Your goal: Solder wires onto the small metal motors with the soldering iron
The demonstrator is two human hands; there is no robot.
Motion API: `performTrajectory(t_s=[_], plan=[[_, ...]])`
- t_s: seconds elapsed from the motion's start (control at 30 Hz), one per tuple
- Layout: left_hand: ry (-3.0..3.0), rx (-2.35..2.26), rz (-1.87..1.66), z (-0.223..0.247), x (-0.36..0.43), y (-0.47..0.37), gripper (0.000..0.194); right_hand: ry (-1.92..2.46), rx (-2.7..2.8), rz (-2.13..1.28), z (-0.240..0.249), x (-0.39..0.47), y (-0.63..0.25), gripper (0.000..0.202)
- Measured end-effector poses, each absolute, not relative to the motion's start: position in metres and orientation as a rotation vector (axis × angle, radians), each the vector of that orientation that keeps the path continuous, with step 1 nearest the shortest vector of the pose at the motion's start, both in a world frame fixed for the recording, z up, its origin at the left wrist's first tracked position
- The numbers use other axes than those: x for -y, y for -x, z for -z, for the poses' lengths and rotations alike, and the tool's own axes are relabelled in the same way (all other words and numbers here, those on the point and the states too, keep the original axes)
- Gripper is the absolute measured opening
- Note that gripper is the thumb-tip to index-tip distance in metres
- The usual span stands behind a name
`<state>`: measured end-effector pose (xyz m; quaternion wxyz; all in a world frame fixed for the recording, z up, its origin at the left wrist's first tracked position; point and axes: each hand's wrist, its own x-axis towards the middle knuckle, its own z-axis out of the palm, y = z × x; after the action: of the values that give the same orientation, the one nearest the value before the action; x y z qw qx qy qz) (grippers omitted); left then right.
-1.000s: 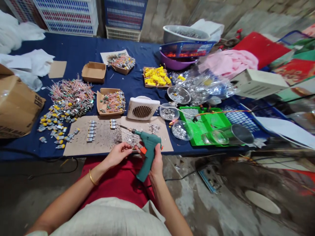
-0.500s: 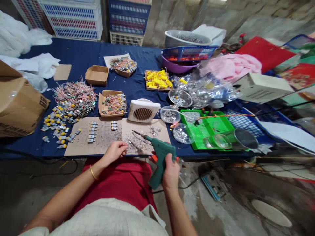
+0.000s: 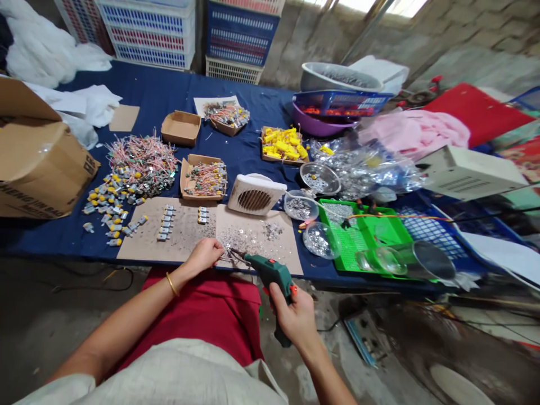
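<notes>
At the near edge of the desk (image 3: 59,236): one green soldering gun (image 3: 270,271), aimed leftward, its tip low over the cardboard mat (image 3: 137,247), just beside the fingertips of the left hand (image 3: 205,254).
Right grip: the right hand (image 3: 297,315), wrapped around the gun's handle.
Left grip: fingertips drawn together; from where I stand I cannot tell whether anything is between them. One gold bangle (image 3: 172,284) circles that wrist.
Small motors (image 3: 165,225) on the mat: nine, in two columns, six left and three right.
At the mat's back edge: one white unit (image 3: 257,195) with a round grille.
Heap (image 3: 143,163): one, mostly wired motors, too many to count.
Cardboard trays (image 3: 181,130): four; two carry wired motors, one carries yellow pieces (image 3: 283,144).
Round dishes (image 3: 337,236): three, two clear, one metal, right of the white unit.
Green tray (image 3: 346,247): one, beside the dishes.
Stacked farther back: three vessels, grey basin (image 3: 312,73) over blue basket (image 3: 341,101) over purple basin (image 3: 320,126).
</notes>
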<state>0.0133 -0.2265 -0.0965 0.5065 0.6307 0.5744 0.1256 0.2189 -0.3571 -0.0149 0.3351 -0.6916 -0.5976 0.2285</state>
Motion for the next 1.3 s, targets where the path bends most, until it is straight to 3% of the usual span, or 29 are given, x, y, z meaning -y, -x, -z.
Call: performTrajectory(t_s=[0.73, 1.3], plan=[[-1.707, -1.497, -0.275, 0.095, 0.222, -0.019, 0.019, 1.839, 1.451, -0.684, 0.014, 0.347, -0.210, 0.043], [-1.762, -1.515, -0.245, 0.096, 0.221, -0.022, 0.019, 1.689, 1.786, -0.637, -0.006, 0.330, -0.195, 0.032]])
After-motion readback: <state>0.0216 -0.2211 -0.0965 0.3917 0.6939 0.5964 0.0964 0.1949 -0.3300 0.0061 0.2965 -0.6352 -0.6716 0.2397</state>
